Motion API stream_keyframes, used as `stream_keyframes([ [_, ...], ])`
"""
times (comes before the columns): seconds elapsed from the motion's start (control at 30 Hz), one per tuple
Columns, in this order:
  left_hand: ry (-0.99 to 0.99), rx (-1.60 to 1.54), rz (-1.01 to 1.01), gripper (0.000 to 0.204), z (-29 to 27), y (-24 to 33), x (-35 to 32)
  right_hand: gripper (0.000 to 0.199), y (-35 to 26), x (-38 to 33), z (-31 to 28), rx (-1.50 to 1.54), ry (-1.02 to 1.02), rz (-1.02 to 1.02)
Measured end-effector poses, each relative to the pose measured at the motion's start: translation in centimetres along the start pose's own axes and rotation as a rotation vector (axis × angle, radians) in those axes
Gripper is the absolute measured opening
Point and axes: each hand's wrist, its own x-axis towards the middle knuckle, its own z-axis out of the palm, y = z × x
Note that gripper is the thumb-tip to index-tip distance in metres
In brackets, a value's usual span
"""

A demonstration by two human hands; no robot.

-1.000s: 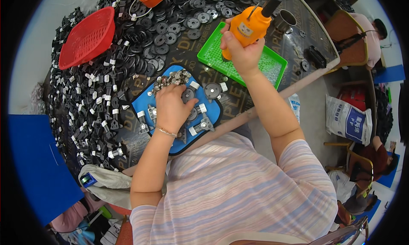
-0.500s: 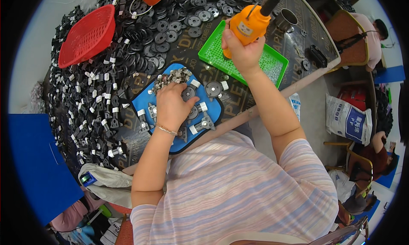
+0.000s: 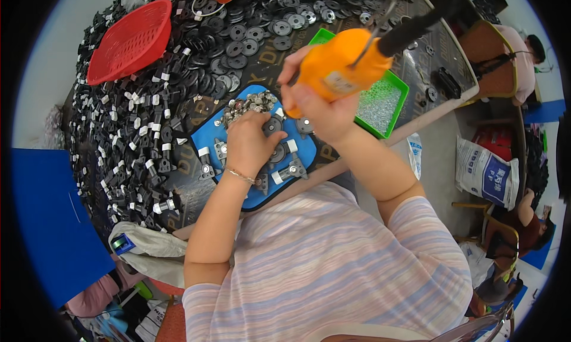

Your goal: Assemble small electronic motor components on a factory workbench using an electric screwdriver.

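My right hand [image 3: 327,113] grips an orange electric screwdriver [image 3: 345,62], its dark cable running off to the upper right. The tool's tip end is mostly hidden by my fingers, over the right part of a blue mat [image 3: 205,137]. On that mat my left hand [image 3: 250,143] lies with thumb and fingers apart. Its fingertips touch the edge of a heap of small shiny metal parts [image 3: 241,107], beside a black grooved wheel [image 3: 273,126]. Several black caster-like assemblies with white tabs, such as one caster assembly [image 3: 291,171], lie around this hand.
A green tray [image 3: 375,132] of small silvery pieces stands right of the screwdriver. Black discs [image 3: 281,28] cover the far table. Black-and-white parts [image 3: 140,128] pile up at left, beneath a red basket [image 3: 131,44]. Other people sit at far right.
The screwdriver and my right hand have moved from above the green tray toward the mat, left and nearer, with the tool tilting. My left hand stays by the metal heap, fingers more bent.
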Motion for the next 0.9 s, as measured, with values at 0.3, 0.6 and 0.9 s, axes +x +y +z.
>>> stream_keyframes([
  [0.3,0.049,-0.015,0.028,0.033,0.5,-0.3,0.2,0.033,2.0,-0.3,0.8,-0.127,-0.158,-0.014],
  [0.6,0.079,-0.003,0.049,0.029,0.3,-0.2,0.4,0.035,2.7,0.0,1.6,-0.136,-0.045,-0.067],
  [0.9,-0.008,0.007,0.003,0.037,0.0,0.2,0.1,0.035,2.1,-0.1,-1.3,0.203,-0.18,0.115],
])
